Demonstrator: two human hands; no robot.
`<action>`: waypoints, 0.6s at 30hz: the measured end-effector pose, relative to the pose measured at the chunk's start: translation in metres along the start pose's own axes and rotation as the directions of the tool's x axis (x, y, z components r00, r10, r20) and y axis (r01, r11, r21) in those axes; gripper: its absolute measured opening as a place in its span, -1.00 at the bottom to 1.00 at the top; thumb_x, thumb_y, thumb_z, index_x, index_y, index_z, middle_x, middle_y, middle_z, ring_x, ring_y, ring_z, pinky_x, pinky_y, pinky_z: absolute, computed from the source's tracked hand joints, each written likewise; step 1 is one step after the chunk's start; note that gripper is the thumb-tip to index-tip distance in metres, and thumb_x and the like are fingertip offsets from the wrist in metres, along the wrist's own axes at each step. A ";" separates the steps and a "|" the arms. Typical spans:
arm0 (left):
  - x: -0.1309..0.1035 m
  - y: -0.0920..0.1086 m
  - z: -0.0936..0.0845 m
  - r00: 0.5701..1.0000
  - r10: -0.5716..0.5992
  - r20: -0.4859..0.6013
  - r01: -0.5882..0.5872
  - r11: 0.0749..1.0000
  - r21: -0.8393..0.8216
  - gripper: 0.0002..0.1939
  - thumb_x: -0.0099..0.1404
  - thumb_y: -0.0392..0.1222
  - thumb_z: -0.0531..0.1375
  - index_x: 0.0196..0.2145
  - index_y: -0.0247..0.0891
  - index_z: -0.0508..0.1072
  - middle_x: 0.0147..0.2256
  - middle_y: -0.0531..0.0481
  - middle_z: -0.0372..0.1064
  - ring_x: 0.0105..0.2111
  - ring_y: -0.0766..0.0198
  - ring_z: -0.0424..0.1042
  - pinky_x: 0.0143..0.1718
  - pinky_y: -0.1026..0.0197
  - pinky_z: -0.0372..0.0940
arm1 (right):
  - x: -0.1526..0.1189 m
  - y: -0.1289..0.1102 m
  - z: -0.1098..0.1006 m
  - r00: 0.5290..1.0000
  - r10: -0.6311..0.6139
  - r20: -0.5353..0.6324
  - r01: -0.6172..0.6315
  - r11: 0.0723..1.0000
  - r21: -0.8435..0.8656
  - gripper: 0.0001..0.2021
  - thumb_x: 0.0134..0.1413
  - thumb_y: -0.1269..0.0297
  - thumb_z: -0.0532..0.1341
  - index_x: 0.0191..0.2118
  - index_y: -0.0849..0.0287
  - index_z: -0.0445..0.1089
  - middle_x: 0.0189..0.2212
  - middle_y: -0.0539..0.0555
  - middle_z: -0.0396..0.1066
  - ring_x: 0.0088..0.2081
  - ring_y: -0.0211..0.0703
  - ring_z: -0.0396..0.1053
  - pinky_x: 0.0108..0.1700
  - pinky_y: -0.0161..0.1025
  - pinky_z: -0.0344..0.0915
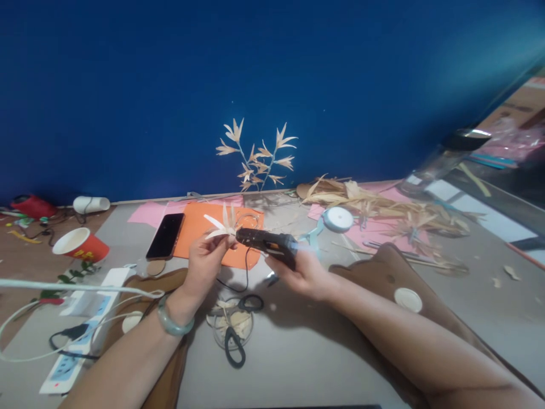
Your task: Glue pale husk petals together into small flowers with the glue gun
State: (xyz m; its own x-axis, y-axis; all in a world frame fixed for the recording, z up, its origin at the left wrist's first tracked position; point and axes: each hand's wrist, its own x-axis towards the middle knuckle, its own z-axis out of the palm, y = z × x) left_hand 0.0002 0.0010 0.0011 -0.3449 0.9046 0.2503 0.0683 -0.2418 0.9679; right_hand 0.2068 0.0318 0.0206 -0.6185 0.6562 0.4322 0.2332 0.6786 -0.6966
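Note:
My left hand [208,261] pinches the base of a pale flower [225,221] with thin pointed petals, apparently dried husk. In my right hand [309,272] is a black hot glue gun [270,241], its nozzle pointing left against or very close to the flower's base. Both hands are over an orange sheet [191,218] on the table. Scissors [234,338] with black handles lie across a small clear dish [221,326] of husk scraps below my hands. Behind, a branch of finished husk flowers [259,159] stands upright before the blue wall.
A phone [166,236] lies left of the orange sheet. Further left are a red paper cup [83,245] and a power strip [87,335] with cables. On the right are a ribbon spool [338,218], a heap of dried husks [361,196] and a clear bottle [443,156].

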 end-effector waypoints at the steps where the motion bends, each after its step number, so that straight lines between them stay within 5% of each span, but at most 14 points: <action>1: 0.000 0.000 0.000 1.000 -0.005 -0.002 0.005 1.000 -0.006 -0.82 0.08 -0.12 0.33 -0.47 -0.31 0.54 -0.48 -0.03 0.47 -0.45 0.29 0.46 -0.32 0.23 0.38 | -0.001 0.001 0.001 0.999 -0.016 -0.028 0.017 1.000 0.018 -0.86 0.18 0.26 0.08 -0.30 0.20 0.31 -0.48 0.05 0.32 -0.45 -0.23 0.26 -0.38 -0.28 0.28; 6: 0.000 0.000 0.000 1.000 -0.007 -0.023 0.006 0.998 -0.056 -0.81 0.11 -0.11 0.32 -0.42 -0.31 0.52 -0.47 -0.03 0.49 -0.45 0.30 0.47 -0.29 0.22 0.39 | -0.007 0.007 0.004 0.946 0.039 -0.322 -0.036 0.999 0.017 -0.84 0.19 0.23 0.09 -0.38 0.17 0.28 -0.57 -0.01 0.22 -0.55 -0.26 0.18 -0.47 -0.27 0.21; 9: 0.002 -0.003 -0.001 0.999 0.008 -0.053 -0.011 0.998 -0.068 -0.80 0.11 -0.10 0.32 -0.40 -0.31 0.51 -0.46 -0.03 0.51 -0.45 0.30 0.48 -0.30 0.22 0.40 | -0.003 0.015 0.002 0.908 0.120 -0.402 -0.140 0.990 -0.021 -0.82 0.20 0.19 0.08 -0.30 0.19 0.31 -0.55 0.00 0.25 -0.54 -0.24 0.20 -0.44 -0.24 0.23; 12: 0.003 -0.006 -0.001 0.995 0.023 -0.101 -0.032 0.995 -0.090 -0.78 0.11 -0.09 0.33 -0.40 -0.32 0.50 -0.47 -0.02 0.50 -0.45 0.31 0.47 -0.31 0.23 0.40 | 0.006 0.028 0.001 0.939 0.146 -0.310 -0.192 0.974 -0.123 -0.70 0.20 0.22 0.07 -0.01 0.24 0.27 -0.31 0.14 0.40 -0.33 -0.08 0.35 -0.26 -0.14 0.31; 15: 0.003 -0.009 -0.001 0.992 0.039 -0.117 -0.050 0.994 -0.094 -0.81 0.12 -0.11 0.33 -0.40 -0.31 0.50 -0.49 0.02 0.47 -0.46 0.35 0.45 -0.32 0.28 0.37 | 0.013 0.048 0.009 0.982 0.094 -0.162 -0.130 0.963 -0.235 -0.58 0.22 0.32 -0.01 0.18 0.30 0.12 0.00 0.31 0.34 -0.02 0.07 0.32 -0.02 0.00 0.27; 18: 0.002 -0.009 0.001 0.993 0.053 -0.110 -0.063 0.994 -0.094 -0.82 0.13 -0.13 0.32 -0.41 -0.30 0.50 -0.49 0.03 0.47 -0.46 0.36 0.45 -0.32 0.30 0.36 | 0.016 0.065 0.027 0.997 0.046 -0.069 -0.067 0.936 -0.346 -0.52 0.23 0.33 -0.02 0.23 0.39 0.05 -0.03 0.38 0.34 -0.04 0.12 0.30 0.00 0.07 0.24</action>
State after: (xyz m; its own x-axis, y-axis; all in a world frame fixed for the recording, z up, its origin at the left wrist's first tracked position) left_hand -0.0003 0.0050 -0.0076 -0.4415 0.8466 0.2971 0.0021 -0.3302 0.9439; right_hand 0.1922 0.0776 -0.0336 -0.5537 0.7081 0.4381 0.5197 0.7050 -0.4826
